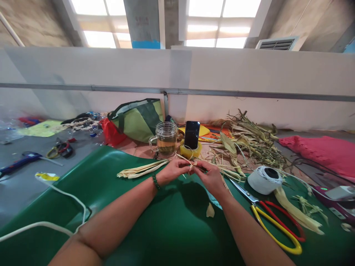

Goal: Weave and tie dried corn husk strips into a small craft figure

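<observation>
My left hand [175, 170] and my right hand [210, 178] meet over the green mat [166, 236], fingertips pinched together. Between them is a small pale corn husk piece [191, 167], gripped by both; its exact shape is too small to make out. Long dried husk strips [141, 170] lie left of my left hand, and more strips run out to the right behind my right hand. A small loose husk scrap [210, 210] rests on the mat below my right hand. Scissors [273, 216] with red and yellow handles lie beside my right forearm, blades apart only slightly if at all.
Behind my hands stand a glass mug [166, 140] of tea and a phone [192, 135] propped on a yellow holder. A husk pile [252, 140], white roll [264, 180] and power strip [332, 207] are rightward. Leftward are a green bag [138, 120], glue gun [22, 162] and white cable [66, 194].
</observation>
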`<state>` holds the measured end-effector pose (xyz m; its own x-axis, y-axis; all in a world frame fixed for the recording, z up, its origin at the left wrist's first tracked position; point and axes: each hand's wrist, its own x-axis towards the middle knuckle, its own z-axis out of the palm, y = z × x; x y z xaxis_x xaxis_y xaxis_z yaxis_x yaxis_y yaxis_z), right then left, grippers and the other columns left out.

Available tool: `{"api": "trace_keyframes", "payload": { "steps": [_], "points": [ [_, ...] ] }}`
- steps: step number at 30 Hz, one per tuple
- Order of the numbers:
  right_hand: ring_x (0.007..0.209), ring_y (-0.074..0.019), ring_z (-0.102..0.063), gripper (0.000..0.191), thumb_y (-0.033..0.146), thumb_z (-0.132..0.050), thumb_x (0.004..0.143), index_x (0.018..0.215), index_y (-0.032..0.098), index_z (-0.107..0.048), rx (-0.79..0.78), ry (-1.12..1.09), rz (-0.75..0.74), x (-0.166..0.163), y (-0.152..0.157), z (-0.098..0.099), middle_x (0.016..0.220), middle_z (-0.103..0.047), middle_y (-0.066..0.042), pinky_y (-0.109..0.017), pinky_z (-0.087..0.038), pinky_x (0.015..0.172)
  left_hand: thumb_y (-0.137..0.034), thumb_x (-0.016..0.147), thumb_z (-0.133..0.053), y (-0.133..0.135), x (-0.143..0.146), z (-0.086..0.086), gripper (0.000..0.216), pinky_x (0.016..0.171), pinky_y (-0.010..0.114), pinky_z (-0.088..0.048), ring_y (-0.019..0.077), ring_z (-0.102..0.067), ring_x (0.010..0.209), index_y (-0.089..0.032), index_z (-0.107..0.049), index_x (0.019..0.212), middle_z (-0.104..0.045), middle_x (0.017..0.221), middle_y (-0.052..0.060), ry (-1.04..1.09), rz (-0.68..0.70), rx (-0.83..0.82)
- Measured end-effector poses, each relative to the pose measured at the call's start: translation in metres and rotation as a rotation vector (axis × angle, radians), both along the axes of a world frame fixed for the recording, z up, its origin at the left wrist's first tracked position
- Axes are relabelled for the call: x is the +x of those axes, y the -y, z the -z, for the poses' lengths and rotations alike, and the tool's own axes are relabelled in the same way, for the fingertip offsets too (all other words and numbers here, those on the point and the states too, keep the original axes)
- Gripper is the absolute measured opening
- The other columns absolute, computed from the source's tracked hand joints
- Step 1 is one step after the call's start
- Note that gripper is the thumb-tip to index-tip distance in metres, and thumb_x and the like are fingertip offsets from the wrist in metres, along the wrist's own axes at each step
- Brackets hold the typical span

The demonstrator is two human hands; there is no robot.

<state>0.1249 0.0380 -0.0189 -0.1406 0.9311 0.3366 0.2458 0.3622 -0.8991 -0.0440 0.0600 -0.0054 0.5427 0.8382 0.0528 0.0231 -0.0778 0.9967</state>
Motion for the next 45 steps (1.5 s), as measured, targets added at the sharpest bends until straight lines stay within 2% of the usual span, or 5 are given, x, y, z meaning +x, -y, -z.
{"api": "trace_keyframes", "payload": {
  "steps": [8,16,24,30,45],
  "points": [
    [0.078,-0.0200,-0.061,0.017,0.035,-0.059,0.079,0.076,0.021,-0.068,0.169,0.087,0.089,0.000,0.003,-0.003,0.080,-0.067,-0.005,-0.033,-0.047,0.074,-0.047,0.067,-0.072,0.000,-0.001,0.001,0.039,0.072,0.026,-0.048,0.0148,-0.060,0.072,-0.009,-0.071,0.077,-0.069,0.074,0.007,-0.057,-0.031,0.062],
    [0.063,-0.0156,-0.053,0.024,0.042,-0.059,0.078,0.071,0.019,-0.061,0.054,-0.096,0.177,0.003,0.000,0.000,0.067,-0.060,-0.001,-0.028,-0.042,0.061,-0.035,0.073,-0.070,0.007,-0.001,-0.001,0.028,0.081,0.031,-0.049,0.0206,-0.064,0.086,-0.012,-0.074,0.088,-0.072,0.091,0.011,-0.178,-0.146,0.317],
    [0.084,-0.0193,-0.056,0.034,0.049,-0.056,0.080,0.094,0.019,-0.060,0.093,-0.202,0.326,0.006,-0.001,-0.004,0.095,-0.062,-0.007,-0.033,-0.045,0.077,-0.034,0.069,-0.074,-0.002,-0.004,-0.001,0.024,0.080,0.028,-0.047,0.0176,-0.059,0.085,-0.014,-0.076,0.082,-0.067,0.085,0.009,-0.136,-0.259,0.400],
    [0.065,-0.0173,-0.058,0.035,0.051,-0.068,0.068,0.080,0.019,-0.065,-0.137,-0.222,0.080,0.006,-0.006,0.002,0.072,-0.065,-0.003,-0.031,-0.046,0.062,-0.042,0.068,-0.074,-0.001,-0.006,-0.002,0.034,0.068,0.025,-0.044,0.0139,-0.057,0.072,-0.012,-0.075,0.085,-0.064,0.076,0.006,-0.131,-0.250,0.311],
    [0.062,-0.0174,-0.057,0.023,0.043,-0.064,0.074,0.068,0.022,-0.069,0.105,-0.012,0.095,0.008,-0.005,-0.004,0.068,-0.066,-0.003,-0.030,-0.043,0.060,-0.047,0.067,-0.072,-0.007,-0.026,-0.020,0.043,0.070,0.026,-0.050,0.0166,-0.067,0.076,-0.012,-0.069,0.091,-0.071,0.086,0.010,0.029,0.272,-0.359]
  ]
}}
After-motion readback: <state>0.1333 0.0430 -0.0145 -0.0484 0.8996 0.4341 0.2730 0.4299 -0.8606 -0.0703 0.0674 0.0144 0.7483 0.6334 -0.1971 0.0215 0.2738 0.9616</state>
